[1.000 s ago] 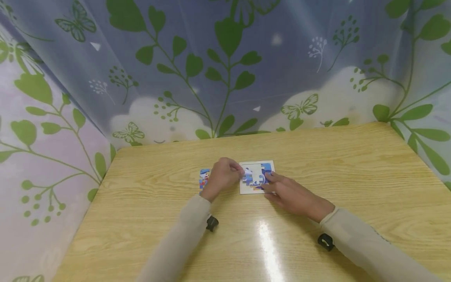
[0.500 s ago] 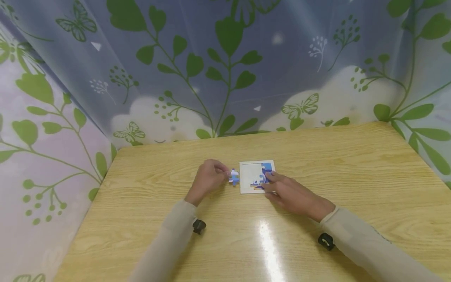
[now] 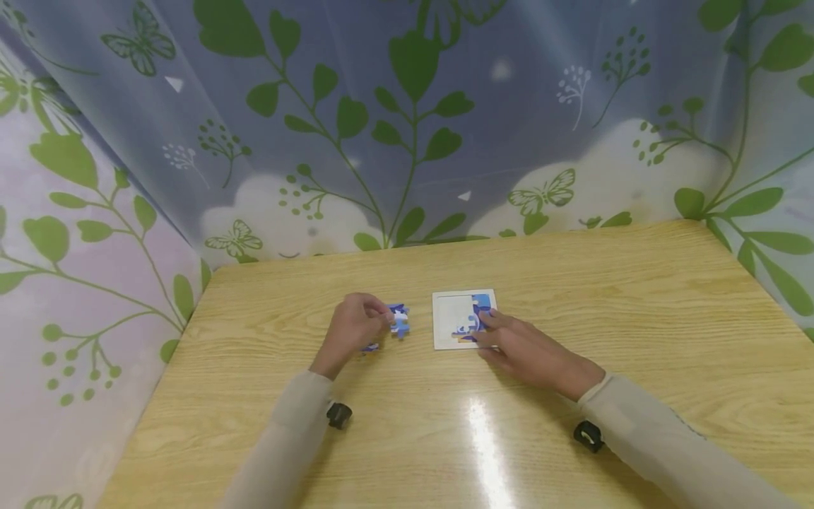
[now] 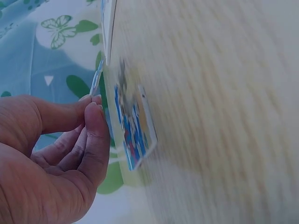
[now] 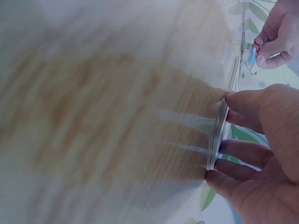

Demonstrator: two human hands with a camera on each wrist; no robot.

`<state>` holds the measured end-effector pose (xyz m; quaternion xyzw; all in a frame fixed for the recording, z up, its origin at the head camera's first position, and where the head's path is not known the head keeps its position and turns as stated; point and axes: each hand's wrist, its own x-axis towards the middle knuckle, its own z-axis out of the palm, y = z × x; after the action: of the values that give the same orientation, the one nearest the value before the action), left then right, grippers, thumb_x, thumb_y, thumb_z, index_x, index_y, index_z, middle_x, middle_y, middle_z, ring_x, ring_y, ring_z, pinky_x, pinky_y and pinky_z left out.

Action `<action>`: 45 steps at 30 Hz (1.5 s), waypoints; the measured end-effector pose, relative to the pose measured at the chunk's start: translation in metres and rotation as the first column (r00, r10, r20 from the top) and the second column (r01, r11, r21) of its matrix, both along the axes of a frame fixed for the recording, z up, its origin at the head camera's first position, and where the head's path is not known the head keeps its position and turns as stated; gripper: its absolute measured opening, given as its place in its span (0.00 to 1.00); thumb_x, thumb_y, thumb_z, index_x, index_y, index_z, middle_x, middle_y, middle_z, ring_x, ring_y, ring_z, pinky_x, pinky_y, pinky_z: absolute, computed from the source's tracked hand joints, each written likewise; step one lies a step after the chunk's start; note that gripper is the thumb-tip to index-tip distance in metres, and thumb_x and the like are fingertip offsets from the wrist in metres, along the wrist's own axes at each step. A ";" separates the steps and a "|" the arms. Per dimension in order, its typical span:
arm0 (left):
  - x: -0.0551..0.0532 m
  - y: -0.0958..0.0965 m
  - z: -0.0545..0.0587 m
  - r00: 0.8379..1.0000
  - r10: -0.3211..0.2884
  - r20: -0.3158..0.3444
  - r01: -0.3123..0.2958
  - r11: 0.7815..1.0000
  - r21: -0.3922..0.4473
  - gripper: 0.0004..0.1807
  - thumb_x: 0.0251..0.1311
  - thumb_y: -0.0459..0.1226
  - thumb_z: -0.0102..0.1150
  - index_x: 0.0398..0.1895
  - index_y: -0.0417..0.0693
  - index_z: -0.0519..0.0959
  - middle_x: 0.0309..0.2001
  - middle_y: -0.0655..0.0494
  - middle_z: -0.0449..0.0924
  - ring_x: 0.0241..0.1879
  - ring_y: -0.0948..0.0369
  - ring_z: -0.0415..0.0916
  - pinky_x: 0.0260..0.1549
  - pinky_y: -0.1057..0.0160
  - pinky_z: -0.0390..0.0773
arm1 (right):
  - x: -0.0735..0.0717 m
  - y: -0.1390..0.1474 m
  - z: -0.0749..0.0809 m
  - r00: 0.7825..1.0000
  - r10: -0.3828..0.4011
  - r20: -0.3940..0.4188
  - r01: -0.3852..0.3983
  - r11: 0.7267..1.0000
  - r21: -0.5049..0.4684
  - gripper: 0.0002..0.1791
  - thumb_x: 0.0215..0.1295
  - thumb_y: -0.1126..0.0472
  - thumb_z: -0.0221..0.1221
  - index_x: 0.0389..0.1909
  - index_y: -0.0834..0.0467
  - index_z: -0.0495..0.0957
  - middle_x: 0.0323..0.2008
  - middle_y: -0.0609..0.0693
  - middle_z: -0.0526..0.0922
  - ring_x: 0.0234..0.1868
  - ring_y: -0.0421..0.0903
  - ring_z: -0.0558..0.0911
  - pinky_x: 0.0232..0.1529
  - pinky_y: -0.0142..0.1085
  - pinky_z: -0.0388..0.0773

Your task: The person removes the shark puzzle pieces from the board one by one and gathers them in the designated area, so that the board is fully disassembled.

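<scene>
My left hand (image 3: 356, 326) pinches a small joined cluster of blue and white jigsaw pieces (image 3: 399, 321) between thumb and fingertips. It is held just above the table, and in the left wrist view the held cluster (image 4: 96, 78) appears edge-on. More jigsaw pieces (image 4: 133, 128), with blue and red print, lie on the table below that hand, mostly hidden by it in the head view. My right hand (image 3: 531, 353) holds the white-bordered puzzle tray (image 3: 448, 345), thumb at its near edge and fingers over its right part. Assembled blue pieces (image 3: 483, 300) fill the tray's right side; its left is bare.
Both items lie on a wood-grain table (image 3: 407, 438). A patterned curtain (image 3: 356, 141) with leaves and butterflies hangs behind the table's far edge and along its left side. A dark band device (image 3: 588, 436) shows at the right wrist.
My left hand has lifted the joined pieces out of the tray and carried them left, away from it. The tray's left part is now bare. My right hand stays in place.
</scene>
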<state>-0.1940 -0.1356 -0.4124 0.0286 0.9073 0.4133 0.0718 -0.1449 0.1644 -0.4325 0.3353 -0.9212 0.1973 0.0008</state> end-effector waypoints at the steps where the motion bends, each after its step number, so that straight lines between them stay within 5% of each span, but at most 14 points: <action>1: 0.000 -0.001 0.000 1.000 0.005 -0.001 -0.005 1.000 -0.003 0.03 0.61 0.33 0.68 0.35 0.42 0.85 0.33 0.50 0.85 0.32 0.55 0.81 0.32 0.59 0.82 | 0.000 0.000 0.000 1.000 0.000 0.000 0.000 1.000 -0.001 0.18 0.70 0.64 0.63 0.56 0.70 0.80 0.64 0.75 0.70 0.66 0.70 0.70 0.63 0.57 0.70; 32: 0.001 -0.003 0.000 0.999 -0.001 -0.049 -0.007 0.987 -0.158 0.03 0.59 0.34 0.73 0.30 0.43 0.88 0.27 0.56 0.85 0.26 0.61 0.80 0.29 0.61 0.80 | 0.000 0.001 -0.001 1.000 0.007 -0.022 -0.007 1.000 -0.008 0.17 0.70 0.64 0.63 0.55 0.71 0.81 0.64 0.75 0.70 0.66 0.71 0.70 0.62 0.56 0.71; 45: 0.000 0.021 0.002 0.996 -0.081 -0.043 0.075 0.987 -0.139 0.04 0.59 0.33 0.72 0.33 0.40 0.87 0.29 0.54 0.86 0.26 0.62 0.82 0.31 0.63 0.83 | 0.001 0.001 0.001 1.000 0.011 -0.005 -0.011 1.000 -0.020 0.17 0.70 0.65 0.62 0.55 0.71 0.81 0.64 0.75 0.70 0.67 0.71 0.70 0.63 0.58 0.70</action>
<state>-0.1936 -0.1145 -0.4107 0.0690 0.9332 0.3461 0.0679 -0.1442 0.1651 -0.4317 0.3410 -0.9173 0.2057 0.0052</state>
